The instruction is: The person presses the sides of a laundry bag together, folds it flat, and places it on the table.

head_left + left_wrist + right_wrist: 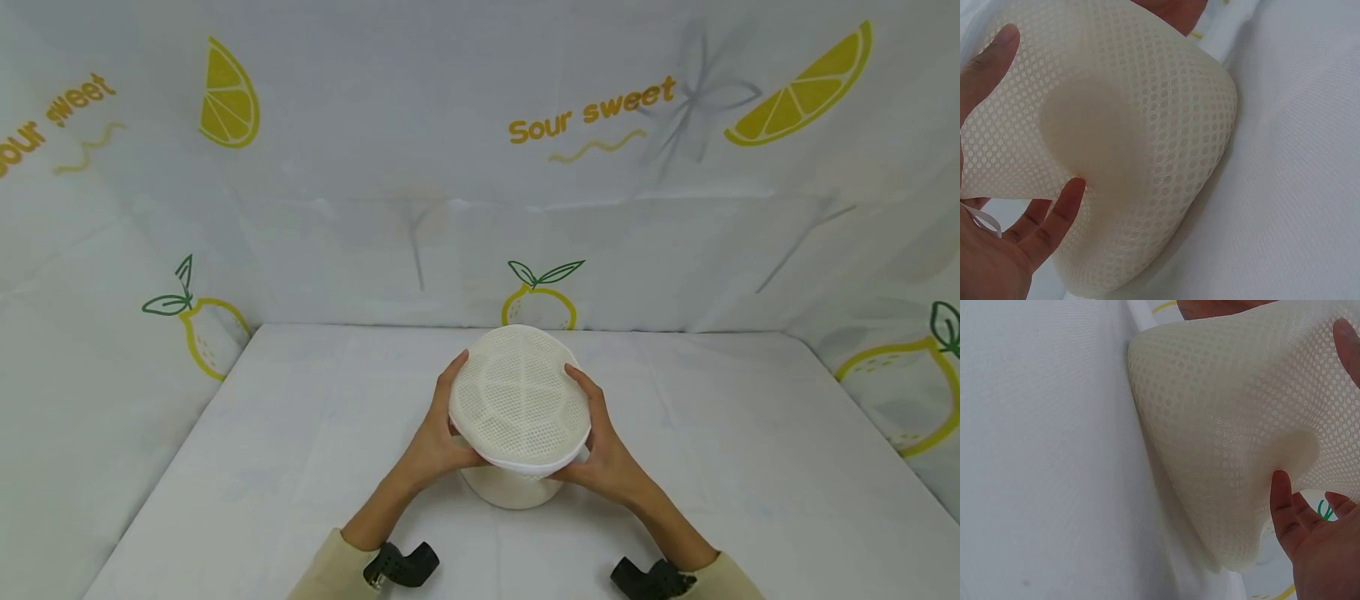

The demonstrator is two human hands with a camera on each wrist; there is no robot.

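I'm watching both hands grasping the mesh bag (521, 400) over the middle of the white tabletop (300, 417). The left hand (438, 446) is gripping its left side, thumb pressing into the mesh; the right hand (603, 458) is gripping the opposite side likewise. The round mesh top is facing up toward my head view, and the narrower lower end is showing beneath; whether it is touching the tabletop, I cannot tell. A white loop (985, 220) is lying against the left palm. Beige sleeves (333, 568) are ending near the black wrist mounts (408, 567). Behind, a lemon-print cloth (360, 125) is hanging.
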